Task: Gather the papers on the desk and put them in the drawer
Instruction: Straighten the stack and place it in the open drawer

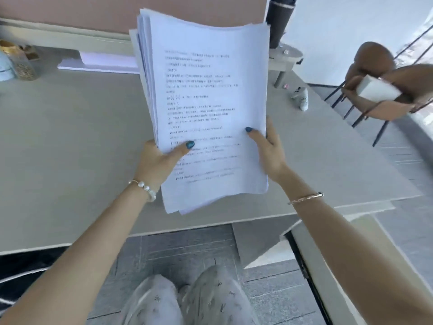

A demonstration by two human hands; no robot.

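Note:
A thick stack of printed white papers (206, 95) is held up in front of me, above the grey desk (70, 127). My left hand (161, 160) grips its lower left edge, thumb on the top sheet. My right hand (269, 148) grips the lower right edge the same way. The sheets fan apart a little at the upper left. More white papers (98, 63) lie flat at the back of the desk under a low shelf. An open drawer (351, 266) sticks out below the desk at the lower right; its inside is mostly hidden by my right arm.
A glass jar (23, 64) stands at the desk's far left. A small white bottle (301, 97) lies at the back right, near a dark cylinder on a round stand (280, 22). Brown chairs (386, 90) stand to the right of the desk. My legs are below the desk edge.

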